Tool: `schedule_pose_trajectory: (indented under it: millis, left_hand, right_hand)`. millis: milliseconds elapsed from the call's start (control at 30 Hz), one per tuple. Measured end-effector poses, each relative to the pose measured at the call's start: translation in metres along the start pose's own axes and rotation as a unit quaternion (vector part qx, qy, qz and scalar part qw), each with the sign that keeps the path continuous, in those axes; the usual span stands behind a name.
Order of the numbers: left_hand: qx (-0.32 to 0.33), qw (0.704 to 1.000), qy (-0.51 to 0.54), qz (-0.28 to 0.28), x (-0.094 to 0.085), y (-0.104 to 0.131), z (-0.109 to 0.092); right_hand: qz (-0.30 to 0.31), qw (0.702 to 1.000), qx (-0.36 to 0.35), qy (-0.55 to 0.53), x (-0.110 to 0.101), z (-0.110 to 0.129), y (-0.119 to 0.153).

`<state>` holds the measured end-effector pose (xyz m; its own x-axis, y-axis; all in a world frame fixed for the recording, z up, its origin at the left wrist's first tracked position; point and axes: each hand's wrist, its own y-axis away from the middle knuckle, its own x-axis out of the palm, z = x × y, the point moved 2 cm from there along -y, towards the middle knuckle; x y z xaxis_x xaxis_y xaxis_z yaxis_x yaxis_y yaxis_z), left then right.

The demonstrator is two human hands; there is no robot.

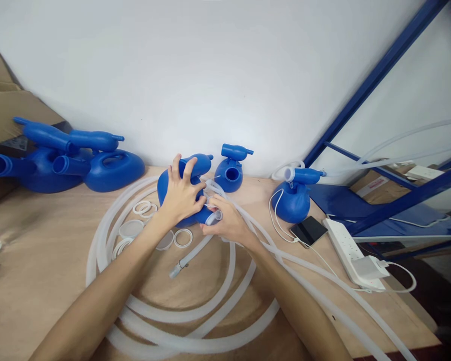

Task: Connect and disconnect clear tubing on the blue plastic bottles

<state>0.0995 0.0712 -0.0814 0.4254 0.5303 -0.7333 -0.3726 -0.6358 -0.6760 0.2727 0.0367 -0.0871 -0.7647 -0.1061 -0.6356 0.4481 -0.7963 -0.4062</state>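
A blue plastic bottle (164, 186) stands in the middle of the table, its neck turned toward the right. My left hand (183, 194) lies over its top, fingers wrapped around the bottle and its upper blue tube part (199, 164). With my right hand (224, 218) I grip the whitish translucent cap (214, 217) at the bottle's mouth, fingers closed around it. Coils of translucent hose (180, 315) lie around and in front of the bottle. One short hose end with a clear connector (175, 271) rests inside the coil.
White rings (183, 238) and clear discs (131, 229) lie left of centre. More blue bottles stand at left (115, 173), behind (228, 175) and at right (291, 204). A phone (308, 231) and power strip (342, 245) lie right, beside a blue metal frame (376, 75).
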Motion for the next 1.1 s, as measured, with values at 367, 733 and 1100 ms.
schedule_pose_trajectory:
  millis: [367, 733, 1100]
  left_hand:
    - [-0.004, 1.0, -0.003, 0.004, 0.0, -0.001, 0.0]
    - [-0.011, 1.0, -0.011, 0.01, 0.001, -0.002, 0.0]
    - [-0.047, 0.999, 0.005, 0.015, -0.002, -0.005, 0.004]
  right_hand:
    - [0.001, 1.0, 0.0, -0.006, 0.0, -0.002, -0.001]
    - [-0.007, 1.0, 0.007, 0.027, -0.005, -0.005, -0.002]
    - [-0.022, 0.95, 0.009, 0.311, -0.026, 0.024, 0.011]
